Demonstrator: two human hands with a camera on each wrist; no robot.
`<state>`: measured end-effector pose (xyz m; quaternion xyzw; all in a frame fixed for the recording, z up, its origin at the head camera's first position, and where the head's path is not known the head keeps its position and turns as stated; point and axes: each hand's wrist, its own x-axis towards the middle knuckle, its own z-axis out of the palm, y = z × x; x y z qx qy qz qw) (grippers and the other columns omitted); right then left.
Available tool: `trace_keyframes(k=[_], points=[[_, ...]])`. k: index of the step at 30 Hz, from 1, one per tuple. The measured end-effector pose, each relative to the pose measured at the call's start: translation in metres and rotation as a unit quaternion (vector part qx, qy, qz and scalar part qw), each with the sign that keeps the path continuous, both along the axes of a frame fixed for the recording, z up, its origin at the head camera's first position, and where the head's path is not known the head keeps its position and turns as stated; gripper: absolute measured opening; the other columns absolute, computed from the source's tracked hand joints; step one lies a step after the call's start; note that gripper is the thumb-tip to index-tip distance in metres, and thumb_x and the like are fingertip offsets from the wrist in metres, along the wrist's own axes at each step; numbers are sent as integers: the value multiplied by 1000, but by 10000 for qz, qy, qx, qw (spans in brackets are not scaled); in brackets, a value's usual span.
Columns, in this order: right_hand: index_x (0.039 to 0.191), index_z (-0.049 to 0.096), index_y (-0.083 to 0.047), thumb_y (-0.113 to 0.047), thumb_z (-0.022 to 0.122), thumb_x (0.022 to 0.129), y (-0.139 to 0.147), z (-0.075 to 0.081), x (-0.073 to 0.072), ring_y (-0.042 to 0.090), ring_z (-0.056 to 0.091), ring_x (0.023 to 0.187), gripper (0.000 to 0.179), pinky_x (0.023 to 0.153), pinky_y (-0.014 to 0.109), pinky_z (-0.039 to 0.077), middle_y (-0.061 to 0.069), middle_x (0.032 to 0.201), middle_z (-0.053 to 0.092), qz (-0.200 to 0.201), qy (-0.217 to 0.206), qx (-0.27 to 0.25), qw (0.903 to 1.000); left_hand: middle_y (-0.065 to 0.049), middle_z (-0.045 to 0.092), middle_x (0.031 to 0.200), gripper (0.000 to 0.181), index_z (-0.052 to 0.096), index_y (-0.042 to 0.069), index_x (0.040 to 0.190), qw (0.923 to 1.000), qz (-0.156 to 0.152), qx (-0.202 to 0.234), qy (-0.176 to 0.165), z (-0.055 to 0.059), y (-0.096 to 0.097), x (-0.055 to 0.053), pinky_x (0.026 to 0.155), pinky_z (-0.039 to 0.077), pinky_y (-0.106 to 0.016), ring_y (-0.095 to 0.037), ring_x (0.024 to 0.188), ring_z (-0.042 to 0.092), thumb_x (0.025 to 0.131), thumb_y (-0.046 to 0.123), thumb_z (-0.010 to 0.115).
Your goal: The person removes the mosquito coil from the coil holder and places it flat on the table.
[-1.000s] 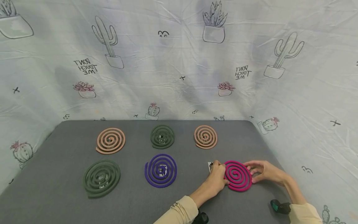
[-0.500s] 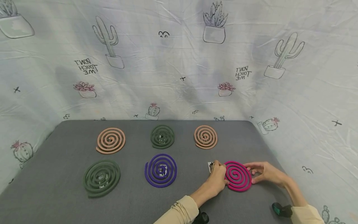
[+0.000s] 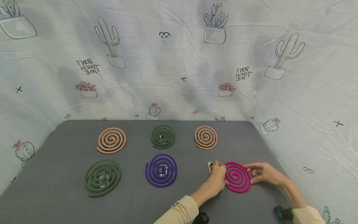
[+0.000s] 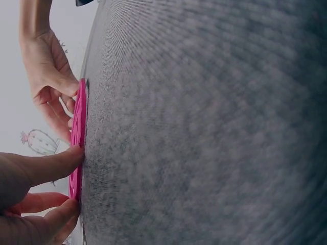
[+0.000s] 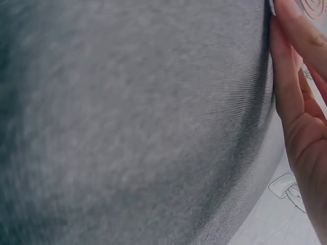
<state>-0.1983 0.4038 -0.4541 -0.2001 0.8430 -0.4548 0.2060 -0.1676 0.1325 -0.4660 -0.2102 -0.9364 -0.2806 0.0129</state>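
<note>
A flat pink spiral coil (image 3: 236, 176) lies at the right front of the grey table. My left hand (image 3: 216, 178) holds its left edge, with thumb and curled fingers apart along the rim. From the other side, my right hand (image 3: 267, 175) holds the right edge between thumb and fingers. In the left wrist view, the coil (image 4: 77, 125) appears edge-on, close against the table cloth, with both hands at its rim. The right wrist view catches my right hand (image 5: 301, 97) at its border; its fingertips are partly cut off there. A small printed card (image 3: 210, 166) is partly hidden behind my left hand.
A purple spiral (image 3: 162, 170) and a green spiral (image 3: 102, 178) lie left of my hands. Along the back are two peach spirals (image 3: 111, 139) (image 3: 205, 137) with another green spiral (image 3: 162, 136) between. The grey table (image 3: 134, 205) meets cactus-printed cloth (image 3: 179, 62) behind and at the sides.
The pink coil has shifted very slightly toward the table's near side, and my right hand has moved a little with it. My left hand stays almost still; the other spirals keep their places.
</note>
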Motion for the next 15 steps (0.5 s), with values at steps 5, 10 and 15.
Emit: trace_keyframes(k=[5, 10, 15], points=[[132, 58, 29, 6, 87, 86, -4, 0, 0, -4, 57, 84, 58, 74, 15, 49, -12, 102, 68, 118, 260, -17, 9996, -11, 59, 117, 40, 78, -5, 108, 10000, 1, -42, -41, -12, 4, -4, 100, 60, -25, -22, 112, 64, 79, 12, 100], [130, 58, 30, 9, 87, 85, -3, -2, -4, -4, 57, 83, 58, 74, 14, 49, -13, 101, 69, 181, 345, 62, 9992, -13, 62, 119, 41, 78, -5, 108, 10000, 32, 5, -25, -22, 6, -9, 102, 60, -25, -22, 113, 64, 78, 11, 101], [130, 58, 30, 11, 86, 85, -4, 0, -5, -4, 58, 83, 56, 74, 14, 50, -14, 101, 70, 269, 408, -1, 9988, -13, 66, 117, 37, 78, -1, 104, 10000, 0, 29, -62, -9, 0, -5, 100, 58, -23, -20, 111, 64, 78, 13, 101]])
